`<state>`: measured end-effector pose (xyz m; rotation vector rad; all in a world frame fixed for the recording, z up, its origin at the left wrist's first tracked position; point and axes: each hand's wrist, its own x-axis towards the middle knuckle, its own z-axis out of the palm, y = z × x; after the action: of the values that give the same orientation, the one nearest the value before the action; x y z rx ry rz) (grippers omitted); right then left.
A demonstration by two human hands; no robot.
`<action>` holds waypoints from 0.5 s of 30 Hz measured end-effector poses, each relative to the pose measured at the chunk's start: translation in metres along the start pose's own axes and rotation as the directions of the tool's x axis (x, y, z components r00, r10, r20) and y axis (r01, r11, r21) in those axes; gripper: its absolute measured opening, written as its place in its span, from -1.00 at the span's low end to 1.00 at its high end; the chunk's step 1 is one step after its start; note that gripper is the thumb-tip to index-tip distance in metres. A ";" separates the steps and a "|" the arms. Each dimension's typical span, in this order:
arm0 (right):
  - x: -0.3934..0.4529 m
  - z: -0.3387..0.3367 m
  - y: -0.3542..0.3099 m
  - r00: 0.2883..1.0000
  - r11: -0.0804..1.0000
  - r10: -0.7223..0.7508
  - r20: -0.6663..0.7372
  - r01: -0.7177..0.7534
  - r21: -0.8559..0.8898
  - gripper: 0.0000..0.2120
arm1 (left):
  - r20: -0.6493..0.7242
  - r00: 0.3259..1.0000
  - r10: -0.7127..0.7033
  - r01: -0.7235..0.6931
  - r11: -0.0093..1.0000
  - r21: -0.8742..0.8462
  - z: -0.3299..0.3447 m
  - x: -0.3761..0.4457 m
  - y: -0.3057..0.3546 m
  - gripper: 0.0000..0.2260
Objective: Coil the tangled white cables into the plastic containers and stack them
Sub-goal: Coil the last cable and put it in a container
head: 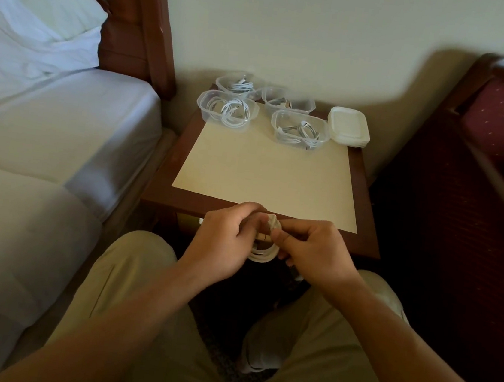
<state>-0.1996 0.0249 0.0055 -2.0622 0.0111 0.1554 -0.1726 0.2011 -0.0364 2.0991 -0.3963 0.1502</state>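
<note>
Nightstand [367, 185] between bed [63, 125] (white pillow [36, 9]) and chair [502, 131]

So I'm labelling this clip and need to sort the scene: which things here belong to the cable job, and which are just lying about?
Part of the job:
- white cable, held by left hand and right hand
- four clear containers with coiled cables
- stack of lids
- bedside table

Just there:
- bed
- pillow
- red chair

Left hand [223, 241], right hand [315, 254] close together before knees, fingers curled, pinching.
</note>
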 end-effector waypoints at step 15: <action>0.096 -0.063 0.005 0.962 0.980 0.164 -0.217 -0.184 -0.073 -0.90 | 0.334 0.896 -0.294 0.395 0.872 -0.291 0.007 0.135 0.017 -0.84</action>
<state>-0.0984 -0.0275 0.0200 -2.1610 0.3222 0.0460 -0.0522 0.1575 0.0091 1.7977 -0.1831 -0.4113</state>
